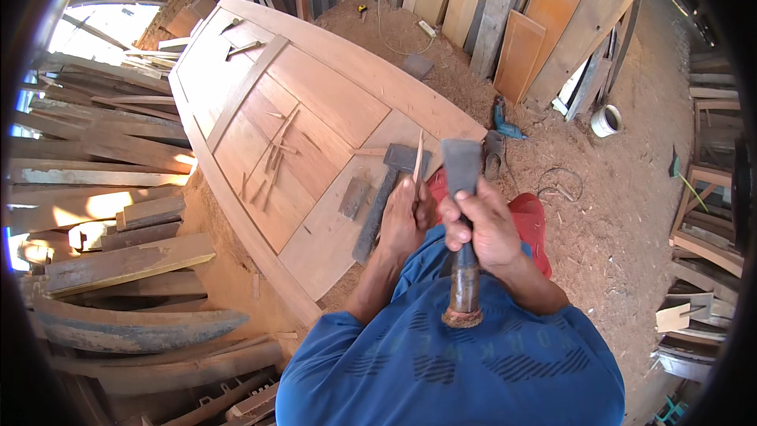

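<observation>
My left hand (406, 221) grips a thin, pointed wood sliver (418, 159), held upright just left of the chisel. My right hand (481, 225) is closed on a wide chisel, its flat grey blade (459, 164) pointing away from me and its worn handle (464, 288) toward my body. Beyond my hands lies a large pale wooden door panel (315, 95) with a tapered outline. A dark hammer (374, 221) and a small block (355, 197) rest on it near my left hand, and several loose wood slivers (272, 159) are scattered over its middle.
Stacked boards (126, 256) fill the left side, and planks (536, 24) lean along the back. A teal power drill (505, 122) lies on the shavings-covered floor (607, 205) near a white bucket (605, 121). A red seat or object (528, 229) shows below my hands.
</observation>
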`<action>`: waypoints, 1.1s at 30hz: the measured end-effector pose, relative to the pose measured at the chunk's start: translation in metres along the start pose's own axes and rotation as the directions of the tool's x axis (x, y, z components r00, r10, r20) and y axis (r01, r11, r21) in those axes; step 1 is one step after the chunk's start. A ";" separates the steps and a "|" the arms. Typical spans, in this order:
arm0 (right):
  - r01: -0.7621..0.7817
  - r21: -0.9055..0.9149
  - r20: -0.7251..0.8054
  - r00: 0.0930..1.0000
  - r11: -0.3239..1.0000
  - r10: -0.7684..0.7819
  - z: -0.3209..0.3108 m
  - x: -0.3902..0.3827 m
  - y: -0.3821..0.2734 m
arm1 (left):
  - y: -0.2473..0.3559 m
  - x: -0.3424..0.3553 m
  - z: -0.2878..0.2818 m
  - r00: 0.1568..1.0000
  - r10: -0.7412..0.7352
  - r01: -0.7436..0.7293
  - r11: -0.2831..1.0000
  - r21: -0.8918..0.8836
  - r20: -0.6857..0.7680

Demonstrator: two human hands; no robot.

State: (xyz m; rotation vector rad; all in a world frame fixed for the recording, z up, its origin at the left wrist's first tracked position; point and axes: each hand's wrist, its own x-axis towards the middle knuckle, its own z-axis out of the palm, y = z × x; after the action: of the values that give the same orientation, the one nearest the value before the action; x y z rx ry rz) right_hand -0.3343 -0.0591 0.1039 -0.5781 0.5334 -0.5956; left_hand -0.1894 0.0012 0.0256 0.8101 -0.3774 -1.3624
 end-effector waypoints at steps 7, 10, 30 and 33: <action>-0.149 -0.072 0.128 0.979 0.986 0.158 0.018 0.001 0.020 | 0.022 0.028 0.016 0.980 0.024 0.023 0.972 0.232 -0.199; -0.100 -0.118 0.098 0.989 0.988 0.112 0.017 -0.008 0.018 | 0.025 0.013 0.027 0.978 0.080 0.006 0.914 0.406 -0.193; 0.360 -0.676 -0.046 0.850 0.643 -0.525 -0.025 0.038 -0.010 | 0.009 0.011 0.007 0.910 -0.316 0.377 0.899 -0.223 0.266; 0.342 -0.669 -0.047 0.867 0.660 -0.497 -0.032 0.041 -0.015 | -0.002 0.006 0.008 0.850 -0.395 0.503 0.807 -0.311 0.349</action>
State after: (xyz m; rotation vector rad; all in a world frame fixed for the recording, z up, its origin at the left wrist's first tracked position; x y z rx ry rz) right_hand -0.3299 -0.1065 0.0787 -1.3363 0.8431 -0.9411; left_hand -0.1953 -0.0074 0.0282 0.3828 -0.1025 -1.9371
